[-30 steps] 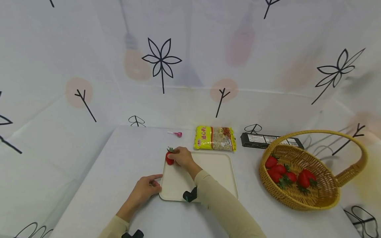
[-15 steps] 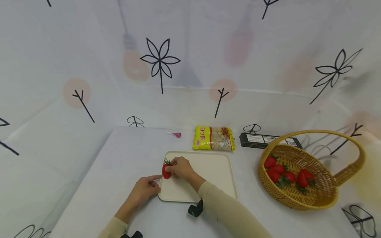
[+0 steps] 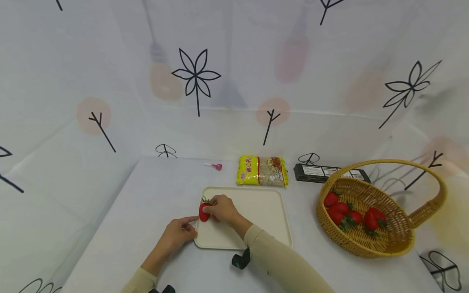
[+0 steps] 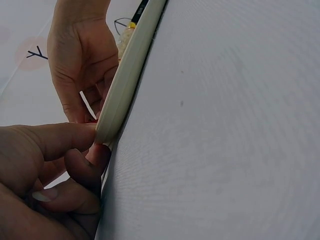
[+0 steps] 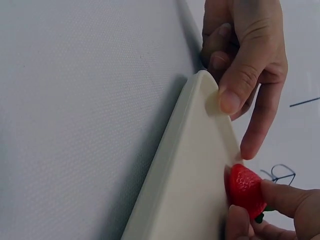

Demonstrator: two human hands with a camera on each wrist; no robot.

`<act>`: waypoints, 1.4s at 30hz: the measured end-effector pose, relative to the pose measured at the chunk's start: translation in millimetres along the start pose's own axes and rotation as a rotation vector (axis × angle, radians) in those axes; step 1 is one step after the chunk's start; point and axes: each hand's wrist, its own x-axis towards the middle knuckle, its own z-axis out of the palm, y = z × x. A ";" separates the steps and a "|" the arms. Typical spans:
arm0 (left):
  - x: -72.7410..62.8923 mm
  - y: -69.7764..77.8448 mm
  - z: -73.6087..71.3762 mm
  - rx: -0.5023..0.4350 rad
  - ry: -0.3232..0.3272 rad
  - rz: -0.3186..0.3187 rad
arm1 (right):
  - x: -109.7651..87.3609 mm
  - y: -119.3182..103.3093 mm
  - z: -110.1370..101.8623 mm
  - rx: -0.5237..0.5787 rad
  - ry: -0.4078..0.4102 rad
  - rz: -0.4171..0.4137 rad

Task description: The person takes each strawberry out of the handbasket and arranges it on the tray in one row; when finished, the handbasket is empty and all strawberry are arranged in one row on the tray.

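My right hand (image 3: pixel 224 209) pinches a red strawberry (image 3: pixel 204 212) with green leaves between thumb and fingers. The strawberry sits low over the left side of a cream rectangular tray (image 3: pixel 256 224), its leafy end pointing away from me. At the tray's near left corner, my left hand (image 3: pixel 175 234) grips the rim, the thumb on the edge. In the left wrist view its other fingers (image 4: pixel 82 167) curl against the tray's outer side. The right wrist view shows the strawberry (image 5: pixel 246 187) near the tray's side wall, close to an extended finger of the left hand.
A wicker basket (image 3: pixel 331 234) with a tall handle stands at the right, holding several strawberries (image 3: pixel 340 208). Behind the tray lie a pink lollipop (image 3: pixel 218 167), a yellow food packet (image 3: pixel 262 171) and a long black box (image 3: pixel 311 174). A patterned white cloth hangs behind the table.
My right hand has drawn the strawberry from the tray's far left corner toward me along its left side, then nearly stopped. My left hand has stayed at the tray's near corner.
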 end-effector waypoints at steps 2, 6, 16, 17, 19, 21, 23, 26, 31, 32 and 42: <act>0.5 -0.3 -0.2 -0.005 -0.004 0.000 | -0.3 0.6 -1.6 -0.010 -0.005 -0.010; 1.1 -0.8 0.0 -0.005 -0.009 0.001 | -5.0 3.5 -10.5 -0.032 -0.010 -0.028; 0.2 0.1 0.3 -0.005 0.014 -0.004 | -60.0 12.9 -86.3 0.086 0.028 -0.030; 0.0 -0.1 0.2 -0.006 0.015 -0.004 | -68.5 15.3 -96.2 0.101 0.040 -0.025; -0.7 -0.4 -0.1 -0.001 0.017 -0.006 | -85.2 21.2 -116.0 0.131 0.055 -0.007; -2.0 -0.2 -0.9 0.003 0.020 -0.010 | -101.8 28.8 -135.0 0.155 0.069 0.016; -3.3 -0.3 -1.6 0.009 0.022 -0.015 | -117.3 36.5 -153.0 0.172 0.081 0.048; -4.0 -0.5 -1.3 0.012 0.018 -0.016 | -141.4 46.5 -181.1 0.195 0.099 0.075; -1.9 0.1 2.1 0.015 0.016 -0.022 | -176.6 57.5 -233.8 0.241 0.150 0.064; -1.8 0.3 2.4 0.016 0.019 -0.022 | -181.6 59.7 -244.4 0.251 0.161 0.064; -2.8 0.4 1.5 -0.009 0.013 -0.019 | -198.5 88.8 -335.0 0.386 0.219 0.027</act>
